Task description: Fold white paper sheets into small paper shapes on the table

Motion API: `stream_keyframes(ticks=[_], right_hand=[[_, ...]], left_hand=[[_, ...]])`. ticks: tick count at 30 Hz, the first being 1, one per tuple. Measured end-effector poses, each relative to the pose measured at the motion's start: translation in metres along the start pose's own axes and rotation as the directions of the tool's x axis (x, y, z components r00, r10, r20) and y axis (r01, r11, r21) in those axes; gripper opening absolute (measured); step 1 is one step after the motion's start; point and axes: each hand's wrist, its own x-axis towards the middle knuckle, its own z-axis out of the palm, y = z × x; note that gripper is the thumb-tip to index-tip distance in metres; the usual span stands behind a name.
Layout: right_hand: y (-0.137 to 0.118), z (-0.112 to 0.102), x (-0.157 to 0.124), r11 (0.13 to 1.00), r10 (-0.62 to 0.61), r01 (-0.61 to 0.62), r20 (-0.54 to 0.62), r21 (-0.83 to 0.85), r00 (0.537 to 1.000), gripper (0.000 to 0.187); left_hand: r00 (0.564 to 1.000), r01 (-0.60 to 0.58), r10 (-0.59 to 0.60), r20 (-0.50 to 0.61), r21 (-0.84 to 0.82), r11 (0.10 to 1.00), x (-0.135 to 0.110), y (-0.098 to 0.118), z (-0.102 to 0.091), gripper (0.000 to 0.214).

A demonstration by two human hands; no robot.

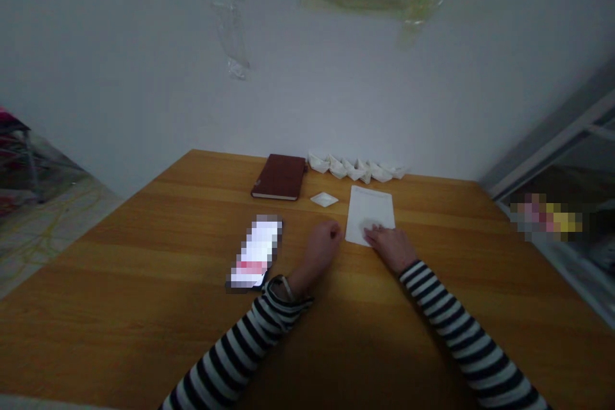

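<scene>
Pressing the paper sheet (369, 213) flat with my right hand (390, 245), fingers spread; left hand (321, 248) loosely fisted just beside its corner. Behind lie a small folded piece (324, 199), notebook (280, 177), paper boats (356, 168); phone (254, 254) left.

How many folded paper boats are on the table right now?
About 6, though the row overlaps, so its count is uncertain: roughly five paper boats along the far table edge beside the notebook, and one small boat nearer the sheet.

Matt white paper sheet (370, 213) lies on smooth, satiny wooden table (144, 269).
</scene>
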Motion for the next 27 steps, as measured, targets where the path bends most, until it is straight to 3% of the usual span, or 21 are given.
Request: stream_keyframes(ticks=[4,9,15,21,27], right_hand=[[0.0,0.013,-0.007,0.999,0.028,-0.026,-0.066,0.03,0.997,0.037],[0.002,0.03,-0.01,0.99,0.061,-0.038,-0.177,0.134,0.982,0.036],[-0.001,0.029,-0.011,0.962,0.116,-0.046,-0.249,0.27,0.962,0.033],[-0.017,0.033,-0.005,0.808,0.154,0.096,-0.366,0.582,0.918,0.035],[-0.014,0.038,-0.004,0.74,0.198,0.109,-0.371,0.664,0.907,0.033]], left_hand=[[0.999,0.024,-0.026,0.029,0.081,0.996,0.008,0.013,0.002,0.017],[0.999,0.052,-0.052,-0.013,0.05,0.997,0.002,0.023,0.025,0.008],[0.994,0.108,-0.103,0.035,-0.227,0.968,0.021,0.013,0.043,0.011],[0.98,0.143,-0.042,0.196,-0.535,0.832,0.022,-0.001,0.039,0.014],[0.962,0.188,0.011,0.274,-0.69,0.699,0.021,-0.011,0.036,0.038]])
